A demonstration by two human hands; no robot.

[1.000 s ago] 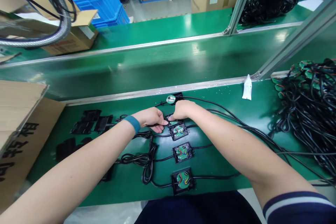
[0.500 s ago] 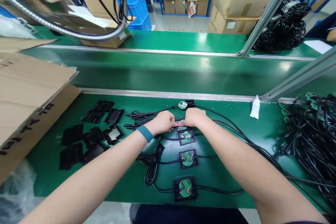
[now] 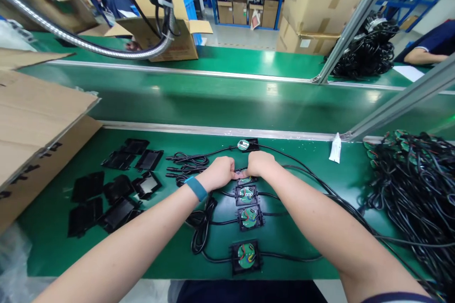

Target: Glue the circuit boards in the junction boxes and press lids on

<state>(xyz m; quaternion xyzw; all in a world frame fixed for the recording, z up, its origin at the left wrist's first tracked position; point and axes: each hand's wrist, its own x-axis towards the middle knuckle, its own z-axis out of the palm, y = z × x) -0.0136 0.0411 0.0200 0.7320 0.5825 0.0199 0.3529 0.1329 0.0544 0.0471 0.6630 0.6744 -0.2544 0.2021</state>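
My left hand (image 3: 222, 171) and my right hand (image 3: 261, 164) are both closed, fingertips meeting at the edges of a black plastic housing (image 3: 246, 181). A green circuit board lies in that housing, partly covered by my fingers. Nearer to me stand three more open housings in a column: one (image 3: 246, 195) just below my hands, a second (image 3: 249, 218) close under it, and a third (image 3: 246, 256) near the front edge. Each holds a round green board with wires, and black cables leave both sides. Beyond my hands, a round board (image 3: 243, 145) lies beside another black housing (image 3: 253, 144).
Several black plastic covers (image 3: 117, 213) lie to the left, near a cardboard box (image 3: 42, 118). Cable bundles (image 3: 415, 199) with boards pile up at right. A white tube (image 3: 335, 148) lies by the metal post (image 3: 369, 118). Co-workers sit across the bench, behind an open carton (image 3: 177, 40).
My hands have drawn the held housing a little towards me, and the housings below it now sit closer together. Across the bench, the open carton stands differently, with flaps spread.
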